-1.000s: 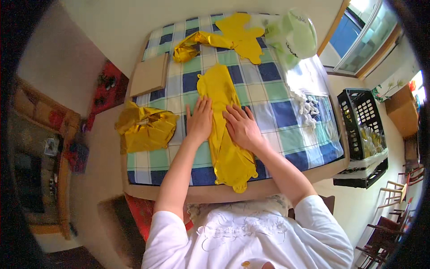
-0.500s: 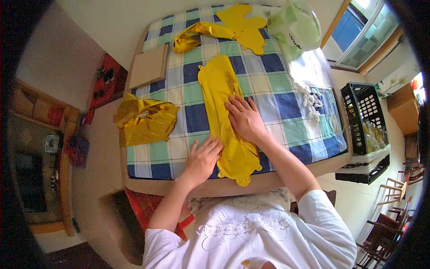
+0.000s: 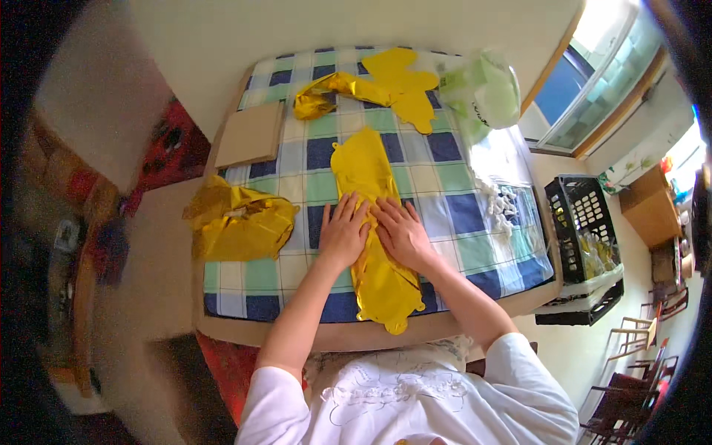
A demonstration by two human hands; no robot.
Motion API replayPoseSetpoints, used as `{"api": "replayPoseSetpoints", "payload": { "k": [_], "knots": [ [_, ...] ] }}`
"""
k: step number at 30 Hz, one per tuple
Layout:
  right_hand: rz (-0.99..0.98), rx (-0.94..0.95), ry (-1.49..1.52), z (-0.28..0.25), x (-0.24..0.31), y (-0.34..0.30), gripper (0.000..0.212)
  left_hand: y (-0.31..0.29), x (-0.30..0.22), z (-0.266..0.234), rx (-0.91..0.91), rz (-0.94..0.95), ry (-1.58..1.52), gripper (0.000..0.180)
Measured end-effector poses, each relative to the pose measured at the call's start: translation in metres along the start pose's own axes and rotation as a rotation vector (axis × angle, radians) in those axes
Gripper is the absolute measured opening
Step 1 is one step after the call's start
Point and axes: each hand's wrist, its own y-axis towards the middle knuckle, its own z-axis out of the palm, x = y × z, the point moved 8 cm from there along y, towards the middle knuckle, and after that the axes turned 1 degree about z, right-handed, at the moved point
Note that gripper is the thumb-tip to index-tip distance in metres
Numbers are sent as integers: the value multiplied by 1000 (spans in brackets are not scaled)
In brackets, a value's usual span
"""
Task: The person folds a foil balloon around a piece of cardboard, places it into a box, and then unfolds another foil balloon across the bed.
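A flat gold foil balloon, deflated and folded long and narrow, lies lengthwise in front of me with small tabs along its edges. On its middle my left hand rests palm down, fingers stretched out, at the left edge. My right hand lies flat opposite it, fingers spread over the foil. Neither hand grips anything. Crumpled gold foil sits to the left. Farther back lies another flat foil piece with a rounded outline, joined or overlapped by a twisted foil strip.
A checked cloth covers the table. A tan board lies at the back left. At the right are a pale green plastic bag, clear plastic sheeting and white cord. Black crates stand beyond the right edge, chairs farther off.
My left hand has slid forward along the foil balloon from its near part to its middle, and lies level with my right hand. The view has tilted, so everything appears lower.
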Motion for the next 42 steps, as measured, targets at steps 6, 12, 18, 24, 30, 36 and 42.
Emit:
{"api": "replayPoseSetpoints", "payload": {
  "k": [6,12,18,24,30,36,42],
  "knots": [
    [-118,299,479,-22,6,-58,31,0,4,-5,-35,-5,-12,49],
    [135,794,702,-39,8,-74,25,-3,5,-4,-12,-12,-8,50],
    [35,363,420,-18,23,79,24,-7,12,-2,-16,-31,-42,49],
    [-191,223,233,85,77,217,29,-10,7,0,-274,6,-132,42],
    [-377,-64,-112,122,128,278,34,-9,1,2,-256,26,-158,33],
    [-416,134,-235,150,136,279,20,-15,8,-4,-274,1,-147,30],
    [-251,-110,63,101,115,279,13,-12,9,-4,-317,-10,-170,31]
  ]
}}
